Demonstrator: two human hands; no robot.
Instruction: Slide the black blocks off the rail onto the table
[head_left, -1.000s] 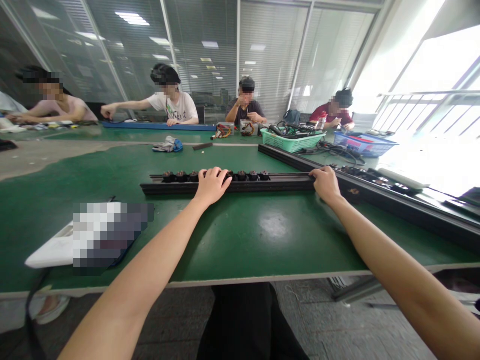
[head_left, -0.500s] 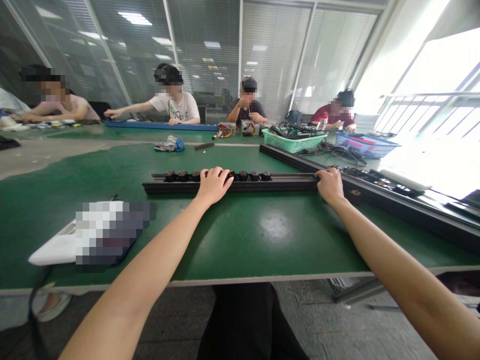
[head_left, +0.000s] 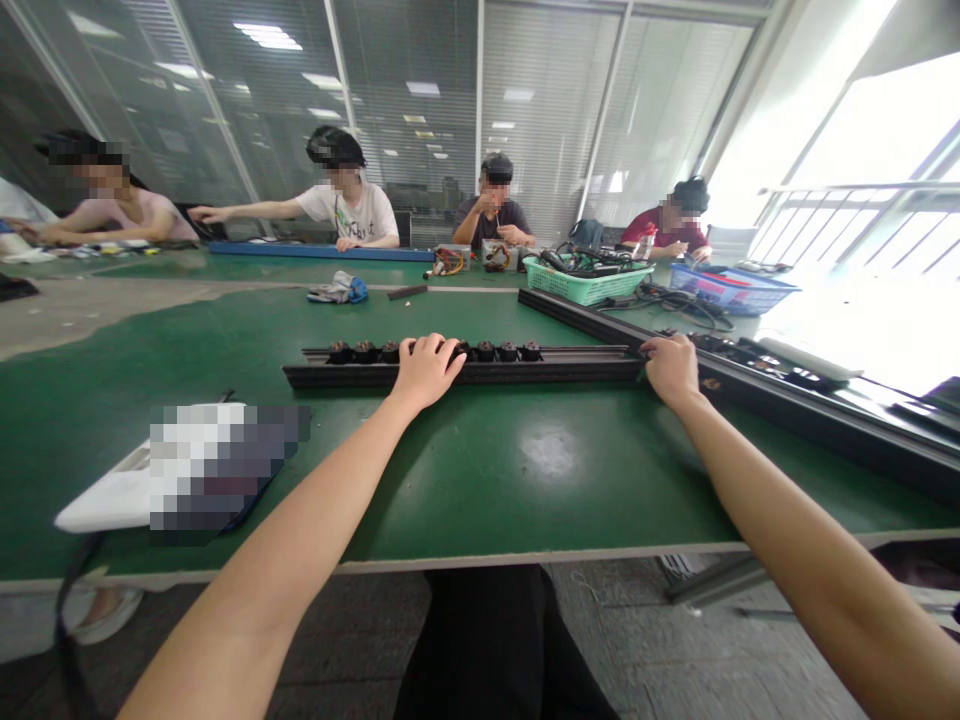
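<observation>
A long black rail (head_left: 525,368) lies crosswise on the green table (head_left: 480,470), with several small dark round parts (head_left: 365,351) set in a row along its top. My left hand (head_left: 426,370) rests on the middle of the rail, fingers curled over its far edge. My right hand (head_left: 672,368) is closed on the rail's right end, where it meets a second, longer black rail (head_left: 787,395) running diagonally along the right side.
A white flat item (head_left: 109,500) lies near the front left edge. Farther back are a green basket (head_left: 585,282) of cables, a blue basket (head_left: 727,288), a grey-blue cloth (head_left: 337,290) and several seated people working.
My right hand has slid a little to the right along the rail's end. My left hand has stayed on the rail's middle.
</observation>
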